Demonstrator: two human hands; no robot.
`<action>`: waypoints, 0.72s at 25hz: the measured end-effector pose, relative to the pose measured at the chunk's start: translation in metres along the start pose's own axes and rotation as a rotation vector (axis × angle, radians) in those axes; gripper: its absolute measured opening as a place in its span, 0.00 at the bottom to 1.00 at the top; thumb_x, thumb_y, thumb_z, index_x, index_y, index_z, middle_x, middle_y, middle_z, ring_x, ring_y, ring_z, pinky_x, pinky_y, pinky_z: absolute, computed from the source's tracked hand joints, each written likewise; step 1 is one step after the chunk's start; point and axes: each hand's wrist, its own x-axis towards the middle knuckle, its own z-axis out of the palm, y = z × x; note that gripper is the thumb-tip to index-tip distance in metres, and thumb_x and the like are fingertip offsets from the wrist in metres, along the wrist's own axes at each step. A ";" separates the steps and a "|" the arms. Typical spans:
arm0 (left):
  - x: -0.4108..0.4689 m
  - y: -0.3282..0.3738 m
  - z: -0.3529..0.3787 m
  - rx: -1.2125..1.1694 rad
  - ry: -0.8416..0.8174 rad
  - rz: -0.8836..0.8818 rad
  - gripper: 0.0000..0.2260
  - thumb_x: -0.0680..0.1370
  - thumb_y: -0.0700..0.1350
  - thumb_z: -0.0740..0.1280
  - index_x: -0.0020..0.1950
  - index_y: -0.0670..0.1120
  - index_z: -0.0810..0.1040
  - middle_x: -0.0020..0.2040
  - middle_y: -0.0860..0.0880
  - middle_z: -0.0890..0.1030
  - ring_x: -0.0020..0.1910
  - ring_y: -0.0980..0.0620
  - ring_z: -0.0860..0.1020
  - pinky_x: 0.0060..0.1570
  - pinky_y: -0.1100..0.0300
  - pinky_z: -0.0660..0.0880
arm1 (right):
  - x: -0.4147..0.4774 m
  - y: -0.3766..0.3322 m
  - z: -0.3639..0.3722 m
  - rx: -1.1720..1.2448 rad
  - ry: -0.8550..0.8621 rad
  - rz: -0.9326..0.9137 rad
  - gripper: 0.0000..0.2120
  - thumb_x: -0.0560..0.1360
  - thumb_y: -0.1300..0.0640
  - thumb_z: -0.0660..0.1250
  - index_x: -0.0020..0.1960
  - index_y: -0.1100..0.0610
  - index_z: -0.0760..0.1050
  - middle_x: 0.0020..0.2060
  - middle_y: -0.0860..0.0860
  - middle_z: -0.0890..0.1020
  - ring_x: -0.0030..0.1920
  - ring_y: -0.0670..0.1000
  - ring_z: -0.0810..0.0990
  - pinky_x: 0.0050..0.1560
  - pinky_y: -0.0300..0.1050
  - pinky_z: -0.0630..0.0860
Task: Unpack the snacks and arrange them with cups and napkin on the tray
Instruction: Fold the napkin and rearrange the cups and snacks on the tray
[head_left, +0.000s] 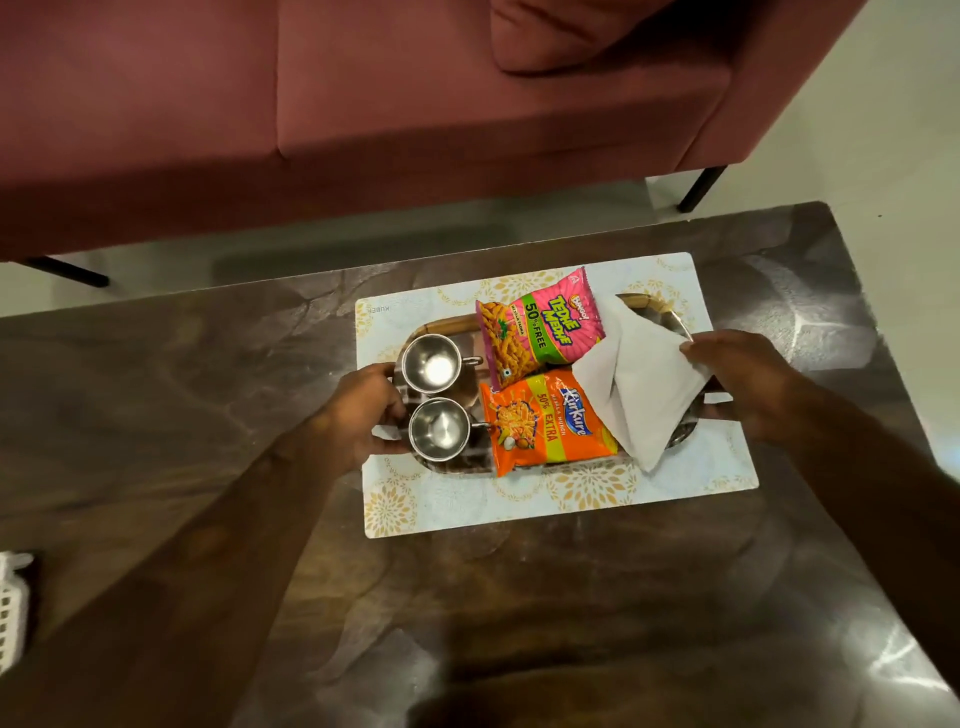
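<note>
two snack packets lie side by side in the middle of the tray (447, 325), both still sealed. the far one is a pink packet (537, 327) printed "bingo! tedhe medhe" with a green band reading "50% free". the orange packet (545, 421), touching it on the near side, reads "kurkure", "masala munch" and "50% extra". both labels run sideways to the viewer.

left of the packets stand two steel cups, the far cup (434, 364) and the near cup (440, 428), upright and just beside each other, their handles pointing toward the packets. a white napkin (641, 384), folded to a point, lies at the tray's right end and overlaps the right edges of both packets.

the left hand (363, 415) has its thumb and fingers curled round the left end of the tray, beside the cups. the right hand (748, 384) is curled over the right end, its fingertips touching the napkin's corner.

the tray sits on a pale placemat (519, 512) with gold flower patterns; small grey print near its far left corner is too small to read with certainty. the placemat lies on a dark, glossy bench (519, 623). beyond it stands a dusky pink sofa (363, 104) with a cushion (571, 31) on a pale floor (883, 130). part of a white basket (13, 608) shows at the left edge.
</note>
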 end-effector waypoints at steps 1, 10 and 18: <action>0.002 0.002 0.003 0.010 0.016 -0.003 0.27 0.67 0.28 0.57 0.48 0.57 0.82 0.50 0.43 0.81 0.47 0.44 0.78 0.37 0.46 0.82 | 0.004 0.000 0.001 -0.001 -0.002 0.005 0.12 0.80 0.58 0.67 0.63 0.59 0.77 0.54 0.58 0.81 0.55 0.60 0.81 0.48 0.56 0.83; 0.008 0.008 0.015 0.065 0.120 0.043 0.23 0.70 0.29 0.58 0.42 0.57 0.82 0.33 0.48 0.80 0.37 0.47 0.79 0.30 0.49 0.81 | 0.026 0.006 0.008 0.004 0.021 0.032 0.13 0.79 0.58 0.68 0.64 0.56 0.77 0.57 0.58 0.80 0.58 0.61 0.81 0.45 0.55 0.83; -0.004 0.000 0.005 0.092 0.109 0.081 0.24 0.73 0.32 0.64 0.66 0.52 0.75 0.50 0.45 0.82 0.48 0.47 0.81 0.51 0.44 0.81 | 0.023 0.014 0.011 -0.047 0.135 -0.044 0.18 0.81 0.52 0.66 0.69 0.54 0.73 0.64 0.57 0.78 0.61 0.58 0.79 0.52 0.58 0.83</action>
